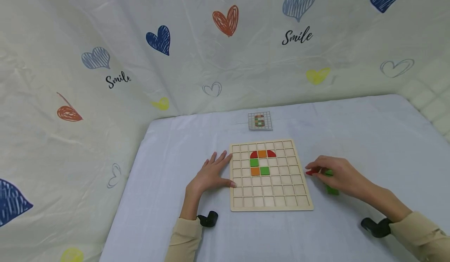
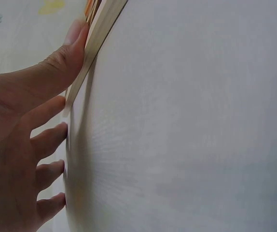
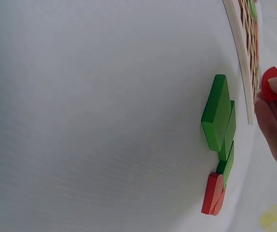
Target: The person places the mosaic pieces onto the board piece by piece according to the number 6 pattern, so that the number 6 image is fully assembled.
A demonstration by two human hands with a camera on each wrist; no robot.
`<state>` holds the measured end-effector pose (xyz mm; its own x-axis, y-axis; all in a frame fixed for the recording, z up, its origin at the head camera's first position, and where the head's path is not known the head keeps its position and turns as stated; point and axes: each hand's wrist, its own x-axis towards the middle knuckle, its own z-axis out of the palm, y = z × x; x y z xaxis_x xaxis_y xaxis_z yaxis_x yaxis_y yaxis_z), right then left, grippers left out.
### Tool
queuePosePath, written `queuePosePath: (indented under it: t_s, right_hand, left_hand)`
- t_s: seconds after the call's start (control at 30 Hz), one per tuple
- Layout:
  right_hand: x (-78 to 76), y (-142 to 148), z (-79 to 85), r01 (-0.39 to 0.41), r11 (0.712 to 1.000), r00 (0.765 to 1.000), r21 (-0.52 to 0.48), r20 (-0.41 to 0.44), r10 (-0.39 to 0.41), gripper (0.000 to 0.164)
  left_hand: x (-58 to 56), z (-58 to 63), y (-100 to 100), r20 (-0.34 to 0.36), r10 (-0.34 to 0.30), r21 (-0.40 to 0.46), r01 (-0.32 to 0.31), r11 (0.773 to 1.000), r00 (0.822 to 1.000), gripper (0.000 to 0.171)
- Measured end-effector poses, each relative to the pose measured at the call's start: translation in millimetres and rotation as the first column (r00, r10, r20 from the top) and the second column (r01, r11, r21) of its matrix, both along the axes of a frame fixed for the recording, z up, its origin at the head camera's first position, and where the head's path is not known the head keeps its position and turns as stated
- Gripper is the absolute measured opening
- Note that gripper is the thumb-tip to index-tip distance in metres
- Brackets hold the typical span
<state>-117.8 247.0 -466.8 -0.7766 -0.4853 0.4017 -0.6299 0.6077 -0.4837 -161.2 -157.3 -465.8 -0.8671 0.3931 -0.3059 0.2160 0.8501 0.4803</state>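
Observation:
A wooden grid board [image 1: 267, 193] lies on the table, with red rounded tiles, orange square tiles [image 1: 262, 154] and green square tiles [image 1: 254, 162] set in its upper cells. My left hand [image 1: 211, 176] spreads its fingers at the board's left edge; in the left wrist view the thumb [image 2: 73, 46] rests on the wooden rim. Just right of the board, my right hand [image 1: 334, 171] pinches a red rounded tile [image 3: 271, 83] between thumb and fingers. Beneath that hand lie loose green tiles [image 3: 218, 113] and red tiles [image 3: 213, 193], partly hidden by it in the head view.
Behind the board lies a small card [image 1: 260, 120] printed with a grid and a coloured pattern. A white cloth [image 1: 168, 156] covers the table. A curtain [image 1: 190, 59] with hearts and lettering hangs along the far side. Black wrist cameras [image 1: 209, 219] sit at both sleeves.

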Motion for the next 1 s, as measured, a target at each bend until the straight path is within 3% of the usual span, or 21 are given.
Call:
queuePosePath:
  t_s: [0.13,0.33,0.77,1.0]
  right_hand:
    - [-0.5,-1.5,-1.0,0.033,0.999,0.999,0.0,-0.021,-0.033,0.041]
    - [-2.0,-3.9,-2.3,0.021,0.999,0.999,-0.026,-0.037,-0.022,0.038]
    - [-4.2,-15.6,8.7,-0.034,0.997,0.99,-0.064,0.137,0.042,0.034]
    - [-7.2,-21.0,10.7,0.007,0.999,0.979,-0.035,0.202,0.001,0.029]
  left_hand:
    - [-0.9,0.0,0.3,-0.001,-0.002,-0.005,0.002,1.0,1.0,0.101]
    - [-1.6,-1.2,-0.1,-0.002,-0.006,-0.012,0.006,1.0,1.0,0.102]
    - [-1.5,-1.7,-0.6,-0.004,-0.011,-0.007,0.011,1.0,1.0,0.102]
    - [-1.0,-0.3,-0.2,-0.01,-0.012,-0.012,0.012,1.0,1.0,0.102]
